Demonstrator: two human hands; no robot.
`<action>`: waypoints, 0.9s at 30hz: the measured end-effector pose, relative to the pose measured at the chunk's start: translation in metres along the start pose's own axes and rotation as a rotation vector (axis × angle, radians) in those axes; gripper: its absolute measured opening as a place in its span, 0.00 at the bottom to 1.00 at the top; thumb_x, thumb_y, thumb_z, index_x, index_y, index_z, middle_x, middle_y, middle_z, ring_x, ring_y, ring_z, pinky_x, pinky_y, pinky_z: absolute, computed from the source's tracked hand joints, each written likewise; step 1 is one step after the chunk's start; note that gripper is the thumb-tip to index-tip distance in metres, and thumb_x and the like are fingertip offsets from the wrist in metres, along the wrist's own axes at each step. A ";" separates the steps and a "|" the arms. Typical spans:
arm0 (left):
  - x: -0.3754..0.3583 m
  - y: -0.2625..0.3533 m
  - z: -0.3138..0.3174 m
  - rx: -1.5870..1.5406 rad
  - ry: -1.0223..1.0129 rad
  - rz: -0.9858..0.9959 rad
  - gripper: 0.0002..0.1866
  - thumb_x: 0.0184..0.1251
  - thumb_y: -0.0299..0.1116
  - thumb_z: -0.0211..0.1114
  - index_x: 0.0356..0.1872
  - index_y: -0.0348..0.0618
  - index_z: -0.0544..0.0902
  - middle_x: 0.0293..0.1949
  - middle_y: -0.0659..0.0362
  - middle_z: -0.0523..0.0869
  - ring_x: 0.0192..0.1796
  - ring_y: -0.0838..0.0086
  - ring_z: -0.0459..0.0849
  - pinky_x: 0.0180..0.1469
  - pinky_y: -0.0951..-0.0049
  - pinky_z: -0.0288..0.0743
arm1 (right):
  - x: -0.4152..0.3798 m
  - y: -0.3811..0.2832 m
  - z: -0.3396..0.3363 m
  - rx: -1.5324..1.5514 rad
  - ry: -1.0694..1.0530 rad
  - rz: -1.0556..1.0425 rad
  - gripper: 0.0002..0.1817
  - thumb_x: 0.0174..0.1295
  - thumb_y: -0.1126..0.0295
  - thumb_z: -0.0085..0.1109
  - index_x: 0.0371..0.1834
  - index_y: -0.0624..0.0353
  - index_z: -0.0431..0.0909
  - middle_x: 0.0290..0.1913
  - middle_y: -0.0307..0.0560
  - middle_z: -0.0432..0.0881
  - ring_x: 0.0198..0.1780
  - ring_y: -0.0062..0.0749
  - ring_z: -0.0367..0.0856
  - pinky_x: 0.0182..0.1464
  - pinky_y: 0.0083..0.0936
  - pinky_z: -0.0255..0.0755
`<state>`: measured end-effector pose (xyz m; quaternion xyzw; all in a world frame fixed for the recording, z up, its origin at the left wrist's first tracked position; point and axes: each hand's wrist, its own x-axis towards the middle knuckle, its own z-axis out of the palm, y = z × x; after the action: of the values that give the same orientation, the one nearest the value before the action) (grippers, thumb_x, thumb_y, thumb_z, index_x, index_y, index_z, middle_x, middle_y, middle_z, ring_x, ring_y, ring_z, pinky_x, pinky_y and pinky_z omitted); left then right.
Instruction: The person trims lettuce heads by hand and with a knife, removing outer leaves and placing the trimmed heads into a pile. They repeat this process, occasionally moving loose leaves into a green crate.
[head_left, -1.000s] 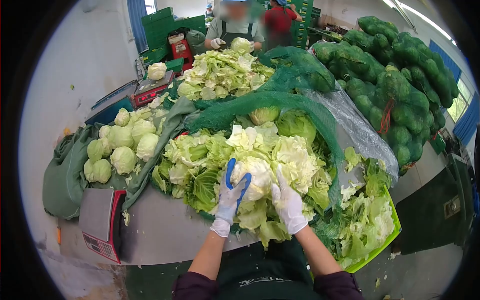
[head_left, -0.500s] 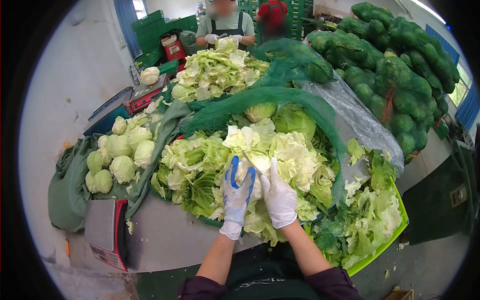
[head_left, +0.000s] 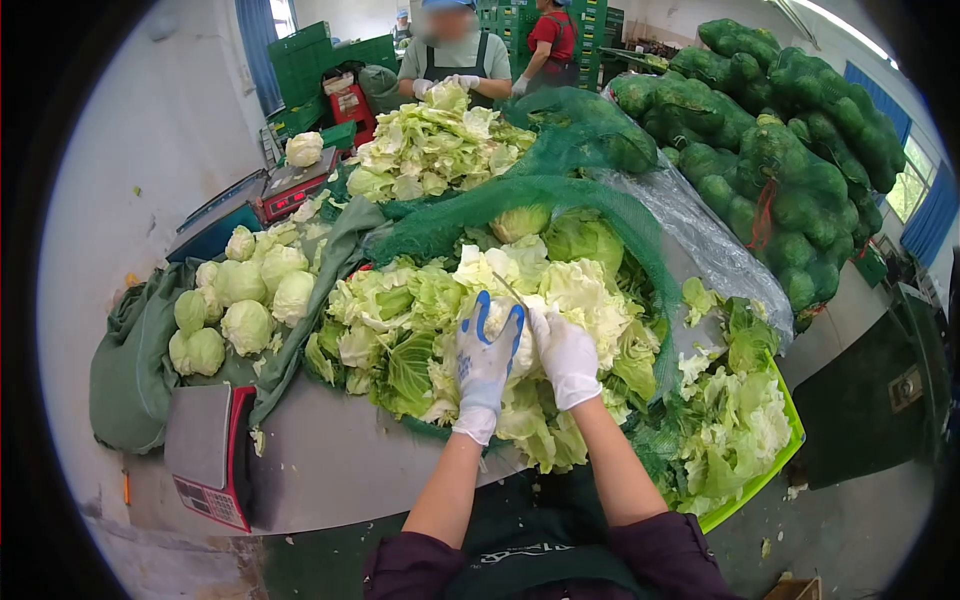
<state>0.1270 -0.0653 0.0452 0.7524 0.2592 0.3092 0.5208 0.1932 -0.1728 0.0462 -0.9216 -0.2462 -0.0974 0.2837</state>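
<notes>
My left hand [head_left: 486,358], in a white glove with blue fingertips, is wrapped round a pale cabbage head [head_left: 496,318] that is mostly hidden behind the fingers. My right hand [head_left: 565,355], in a white glove, is closed on a knife [head_left: 508,287] whose thin blade points up and to the left over the cabbage. Both hands are close together above a heap of loose cabbage leaves [head_left: 410,375]. The leaves lie in an opened green mesh bag [head_left: 650,235], with whole green cabbages [head_left: 583,245] at its back.
Trimmed cabbages [head_left: 245,327] lie on green cloth at the left, behind a red-edged scale [head_left: 205,445]. A lime-green crate [head_left: 783,460] of leaves stands at the right, near a dark bin [head_left: 870,400]. Filled mesh sacks [head_left: 790,170] are stacked behind. Across the table a co-worker [head_left: 455,60] handles leaves.
Both hands have moved slightly up with the cabbage and knife, still close together. The view has shifted a little. The person in red at the back has turned and an arm now shows.
</notes>
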 end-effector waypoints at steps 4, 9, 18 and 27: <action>-0.014 0.012 -0.007 0.061 0.001 0.034 0.37 0.57 0.52 0.68 0.65 0.45 0.70 0.58 0.44 0.74 0.60 0.52 0.73 0.61 0.61 0.67 | 0.047 0.019 -0.035 -0.026 -0.095 0.204 0.29 0.68 0.44 0.41 0.47 0.60 0.80 0.32 0.62 0.83 0.39 0.55 0.82 0.44 0.44 0.75; -0.018 -0.020 -0.026 0.091 -0.006 0.155 0.38 0.54 0.50 0.71 0.67 0.51 0.69 0.63 0.39 0.67 0.65 0.49 0.67 0.64 0.59 0.64 | 0.050 0.031 -0.026 0.066 -0.005 0.072 0.26 0.67 0.47 0.45 0.35 0.60 0.83 0.36 0.61 0.83 0.42 0.54 0.82 0.46 0.42 0.75; -0.024 -0.013 -0.061 0.425 -0.130 0.410 0.45 0.41 0.41 0.79 0.66 0.52 0.70 0.67 0.39 0.58 0.68 0.48 0.61 0.68 0.56 0.61 | 0.068 -0.012 0.000 0.124 0.133 -0.011 0.11 0.57 0.62 0.56 0.29 0.55 0.85 0.29 0.55 0.83 0.31 0.52 0.83 0.38 0.40 0.77; -0.002 -0.050 -0.101 -0.945 -0.128 0.045 0.33 0.67 0.34 0.57 0.72 0.44 0.56 0.68 0.56 0.64 0.67 0.68 0.68 0.66 0.67 0.66 | 0.102 -0.007 -0.056 0.001 0.304 0.057 0.36 0.55 0.49 0.66 0.62 0.57 0.67 0.30 0.56 0.83 0.32 0.50 0.82 0.34 0.41 0.75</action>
<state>0.0480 0.0129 0.0245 0.4560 0.0413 0.3573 0.8141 0.2751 -0.1595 0.1279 -0.9027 -0.1740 -0.2276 0.3211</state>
